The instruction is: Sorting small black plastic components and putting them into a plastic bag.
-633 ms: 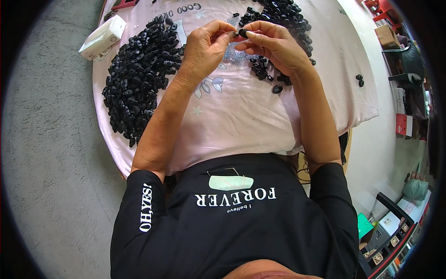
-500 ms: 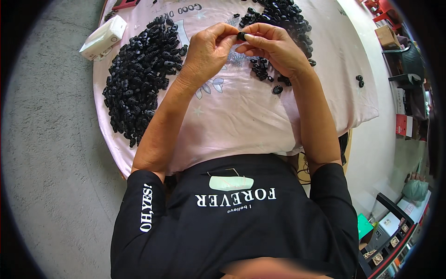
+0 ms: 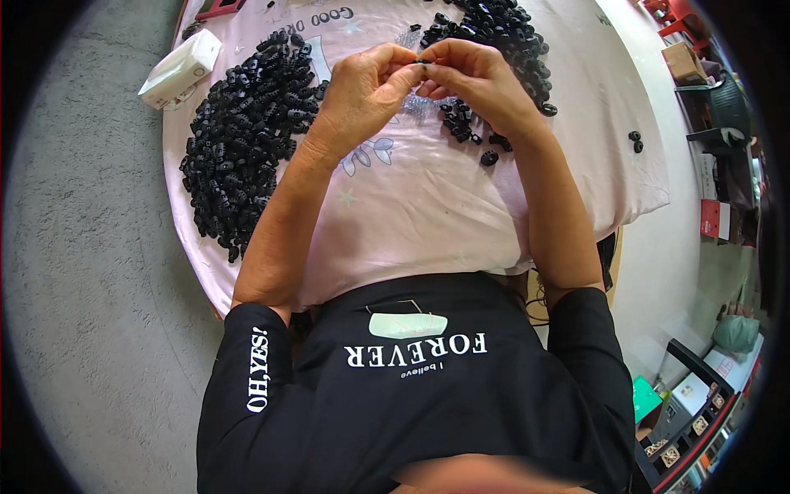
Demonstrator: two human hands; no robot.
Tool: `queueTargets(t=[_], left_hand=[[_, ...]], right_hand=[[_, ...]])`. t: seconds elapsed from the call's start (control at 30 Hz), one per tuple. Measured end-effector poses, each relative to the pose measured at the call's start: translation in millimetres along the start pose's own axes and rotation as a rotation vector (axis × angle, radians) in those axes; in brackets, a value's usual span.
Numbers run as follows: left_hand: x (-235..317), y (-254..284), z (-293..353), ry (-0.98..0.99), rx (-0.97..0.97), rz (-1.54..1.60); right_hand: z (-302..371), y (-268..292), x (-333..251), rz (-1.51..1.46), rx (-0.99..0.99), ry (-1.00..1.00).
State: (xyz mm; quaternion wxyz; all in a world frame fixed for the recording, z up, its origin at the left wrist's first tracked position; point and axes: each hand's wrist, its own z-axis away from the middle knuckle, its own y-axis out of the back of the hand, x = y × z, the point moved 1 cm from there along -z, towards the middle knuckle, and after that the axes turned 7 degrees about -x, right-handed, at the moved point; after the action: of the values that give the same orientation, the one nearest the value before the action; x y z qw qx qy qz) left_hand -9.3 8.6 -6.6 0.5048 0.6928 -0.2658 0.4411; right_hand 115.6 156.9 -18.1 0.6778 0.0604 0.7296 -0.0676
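Above the far middle of the table, my left hand [image 3: 358, 99] and my right hand [image 3: 485, 86] meet fingertip to fingertip. Between them they pinch one small black plastic cord lock [image 3: 422, 62], mostly covered by the fingers. Beneath the hands lies a heap of tiny silvery pieces [image 3: 420, 107] resembling springs, partly hidden. A large pile of black cord lock pieces [image 3: 239, 148] spreads left of my left hand. Beyond my right hand is another black pile [image 3: 514, 41]. Close under my right wrist sit a small cluster of smaller black parts [image 3: 461, 123] and a single rounded piece [image 3: 490, 158].
A pale pink patterned cloth [image 3: 411, 222] covers the table. At its left edge stands a white soft pack [image 3: 179, 70], with a red tray-like object [image 3: 219, 8] farther back. Two loose black pieces [image 3: 636, 142] lie to the right. A cardboard box [image 3: 685, 63] stands beyond the table's right side.
My right hand has shifted slightly left, and the fingers of both hands have closed in around the cord lock, so less of it shows. The piles look unchanged.
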Motion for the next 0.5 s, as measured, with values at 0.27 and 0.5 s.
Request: queueTargets(t=[0.27,0.5], left_hand=[[11.9,-4.8,3.0,0.09,0.106,0.063],[0.0,-9.5,-1.4,0.015,0.189,-0.064]], right_hand=[[-2.7,-8.3,-1.0,0.057,0.073,-0.002],[-3.9,-9.1,-1.7,0.053,0.081,0.018]])
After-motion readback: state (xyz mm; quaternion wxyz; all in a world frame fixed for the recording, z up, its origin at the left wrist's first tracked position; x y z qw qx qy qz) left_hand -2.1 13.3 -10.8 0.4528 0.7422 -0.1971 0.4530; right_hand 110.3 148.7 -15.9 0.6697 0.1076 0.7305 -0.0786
